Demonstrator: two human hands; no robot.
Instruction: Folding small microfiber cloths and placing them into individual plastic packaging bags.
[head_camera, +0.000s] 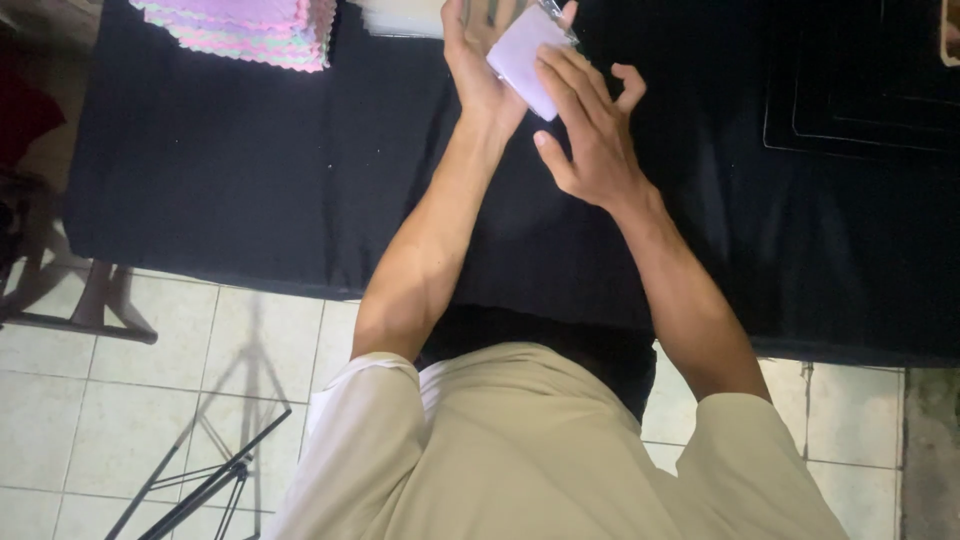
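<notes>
Black cloth covers the table (250, 180) that fills the far half of my view, with pale floor tiles (120, 400) on the near side. I see both bare forearms stretched out over it toward the far edge.

My left hand (480, 55) is held open, palm up and fingers reaching out of the top of the frame. A small pale lilac folded cloth (525, 55) lies across that palm, partly inside a clear plastic sleeve (560, 20) whose shiny edge shows at the far right corner of the cloth. How far the cloth sits inside the sleeve, I cannot tell.

My right hand (590, 130) lies on top of the cloth from the near right side, fingers spread and only lightly curled, fingertips pressing the cloth flat against the left palm. It is not closed around anything; it just rests on the fabric.

Far left on the table sits a stack of folded cloths (250, 30) in pink, lilac and pale green with zigzag edges, well apart from the hands. Just left of the left hand, at the far edge, lies a pale flat pile (400, 18), too cut off to identify. A dark tripod (200, 480) stands on the tiles at near left.
</notes>
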